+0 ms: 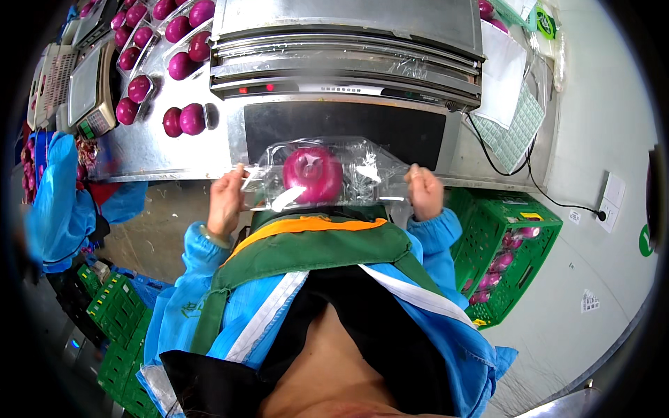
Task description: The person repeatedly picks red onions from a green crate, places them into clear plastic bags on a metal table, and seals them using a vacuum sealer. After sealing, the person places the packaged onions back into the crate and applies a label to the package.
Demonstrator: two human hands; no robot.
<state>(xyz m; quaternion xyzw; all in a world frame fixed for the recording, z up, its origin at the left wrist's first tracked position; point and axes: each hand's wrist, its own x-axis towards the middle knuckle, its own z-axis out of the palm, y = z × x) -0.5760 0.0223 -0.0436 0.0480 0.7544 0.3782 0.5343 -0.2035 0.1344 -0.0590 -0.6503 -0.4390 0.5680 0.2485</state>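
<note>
My left hand (225, 200) pinches one end of a sheet of clear plastic film (373, 161). On the other side, my right hand (424, 192) grips the opposite end, so the film is stretched between them. Under or inside the film is a purple-red onion (312, 175), close to my green apron (313, 252). Whether a second onion or a tray lies beneath it, I cannot tell. Just beyond the onion is the black plate (345, 132) of a metal film wrapping machine (345, 66), with its rollers behind.
Several red onions in clear trays (182, 65) cover the steel table's left part, near a scale (90, 90). A pair of onions (184, 120) sits closer. A green crate (519, 268) of onions stands at right, below a power cord (557, 198). A blue-sleeved co-worker (66, 202) is at left.
</note>
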